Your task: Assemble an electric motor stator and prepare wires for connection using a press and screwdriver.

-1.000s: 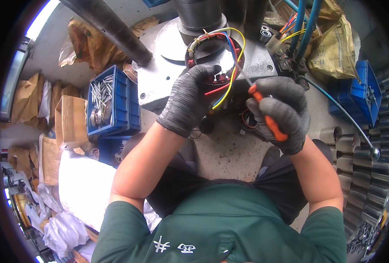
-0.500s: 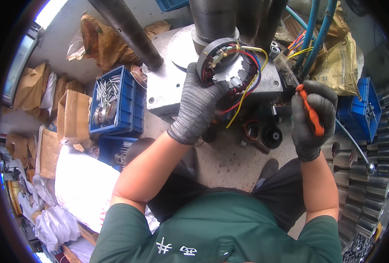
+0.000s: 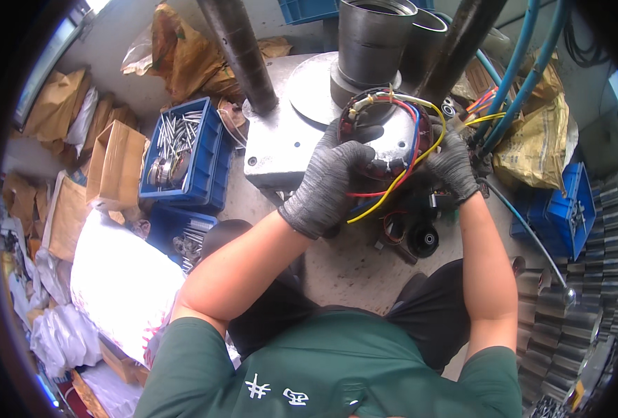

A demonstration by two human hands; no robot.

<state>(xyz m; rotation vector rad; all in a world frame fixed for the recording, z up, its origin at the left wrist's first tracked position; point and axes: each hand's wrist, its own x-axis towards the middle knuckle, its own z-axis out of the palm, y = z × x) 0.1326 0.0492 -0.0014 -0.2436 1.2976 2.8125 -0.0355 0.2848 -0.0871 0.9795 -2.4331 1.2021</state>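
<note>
A ring-shaped motor stator (image 3: 381, 168) is held over the metal press plate, with the plate showing through its open middle. My left hand (image 3: 330, 177), in a grey knit glove, grips its left side with the thumb over the near rim. At the right rim is my gloved right hand (image 3: 452, 164), its fingers curled against the ring and partly hidden by wires. A yellow wire (image 3: 396, 182) and red and blue wires loop along the stator's right side, and loose ends hang below it.
Behind the stator rises a steel press cylinder (image 3: 371, 52) on the plate (image 3: 270, 150), flanked by slanted posts. Blue hoses (image 3: 507, 76) run at the right. A blue bin (image 3: 215, 139) of metal pins stands left; stacked metal cores (image 3: 566, 313) line the right.
My right hand has moved left and up from the side to the stator's right rim. The orange-handled tool it held is out of sight. My left hand still grips the stator.
</note>
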